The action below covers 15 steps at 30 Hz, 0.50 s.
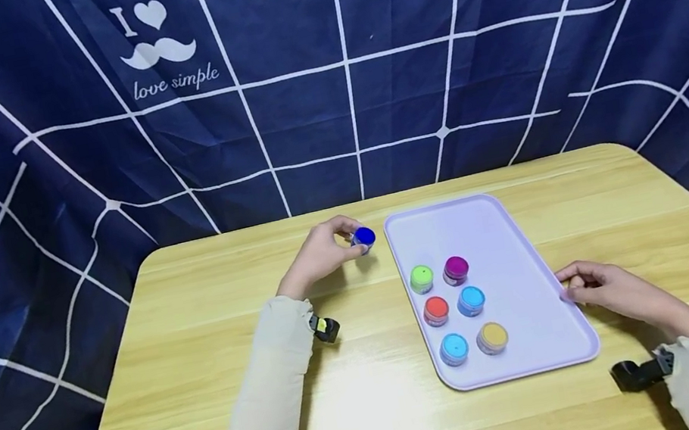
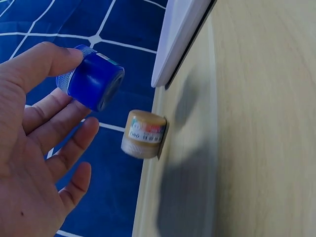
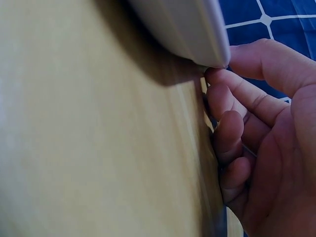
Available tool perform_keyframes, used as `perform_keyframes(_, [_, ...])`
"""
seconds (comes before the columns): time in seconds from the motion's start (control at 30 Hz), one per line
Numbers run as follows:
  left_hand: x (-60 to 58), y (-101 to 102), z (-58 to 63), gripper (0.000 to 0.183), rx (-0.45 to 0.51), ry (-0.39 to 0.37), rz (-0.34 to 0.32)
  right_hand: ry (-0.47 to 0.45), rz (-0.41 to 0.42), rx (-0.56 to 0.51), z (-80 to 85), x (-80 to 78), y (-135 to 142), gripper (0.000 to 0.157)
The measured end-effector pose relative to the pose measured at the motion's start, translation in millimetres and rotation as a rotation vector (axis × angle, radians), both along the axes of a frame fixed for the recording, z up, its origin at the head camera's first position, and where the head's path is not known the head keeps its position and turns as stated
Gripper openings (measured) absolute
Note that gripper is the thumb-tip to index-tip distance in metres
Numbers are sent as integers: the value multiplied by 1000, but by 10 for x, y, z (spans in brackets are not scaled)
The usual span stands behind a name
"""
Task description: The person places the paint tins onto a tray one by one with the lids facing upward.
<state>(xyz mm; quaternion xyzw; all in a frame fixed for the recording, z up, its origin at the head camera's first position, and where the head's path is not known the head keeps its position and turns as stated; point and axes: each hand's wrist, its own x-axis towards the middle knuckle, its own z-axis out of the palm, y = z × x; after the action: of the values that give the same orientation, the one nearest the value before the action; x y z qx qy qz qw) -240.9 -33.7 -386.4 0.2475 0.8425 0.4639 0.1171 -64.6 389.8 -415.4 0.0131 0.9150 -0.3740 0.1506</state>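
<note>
My left hand (image 1: 322, 256) pinches a small dark blue paint jar (image 1: 364, 237) between thumb and fingers, just left of the tray and above the table. In the left wrist view the blue jar (image 2: 96, 79) is tilted, and an ochre jar (image 2: 144, 133) stands beyond the fingers; in the head view the hand mostly hides it. A pale lilac tray (image 1: 523, 283) lies on the table. Its right rim is pinched by my right hand (image 1: 614, 290), and in the right wrist view the thumb and forefinger meet at the tray's edge (image 3: 215, 34).
Along the tray's left side sit several jars: green (image 1: 421, 278), purple (image 1: 456, 270), red (image 1: 436, 311), two light blue, one of them nearer the front (image 1: 454, 348), and ochre (image 1: 493, 337). The wooden table (image 1: 191, 365) ends at a dark blue curtain (image 1: 301, 123).
</note>
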Motion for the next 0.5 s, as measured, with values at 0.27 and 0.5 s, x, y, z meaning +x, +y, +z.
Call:
perform_keyframes(0.27, [2, 119, -30, 33, 33, 39, -21, 8, -5, 8, 6, 8, -19, 35])
perform_keyframes(0.5, [32, 224, -60, 34, 57, 9, -23, 19, -2, -5, 13, 8, -22, 34])
